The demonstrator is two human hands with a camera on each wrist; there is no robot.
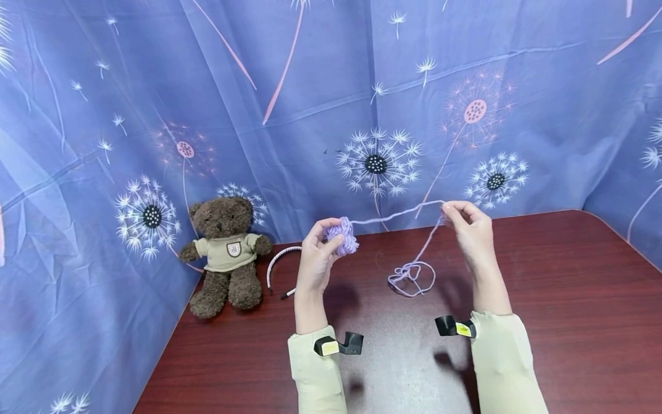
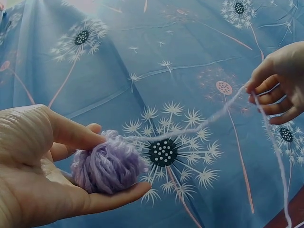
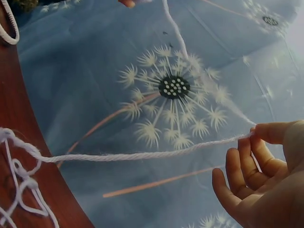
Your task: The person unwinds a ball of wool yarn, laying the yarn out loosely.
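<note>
A small ball of lilac yarn (image 1: 341, 237) is held between the thumb and fingers of my left hand (image 1: 316, 253), raised above the table. In the left wrist view the wound yarn (image 2: 109, 164) looks fluffy, with strands lying side by side. From it a single strand (image 1: 395, 215) runs across to my right hand (image 1: 472, 233), which pinches it between thumb and forefinger. Below that pinch the yarn hangs down to a loose tangle (image 1: 411, 279) on the table. The right wrist view shows the pinched strand (image 3: 142, 156) leading to those loops.
A brown teddy bear (image 1: 222, 256) in a light sweater sits at the table's left edge. Beside it lies a white headband (image 1: 276, 261), partly hidden behind my left hand. The dark red table (image 1: 569, 310) meets a blue dandelion-print curtain (image 1: 310, 144) at the back.
</note>
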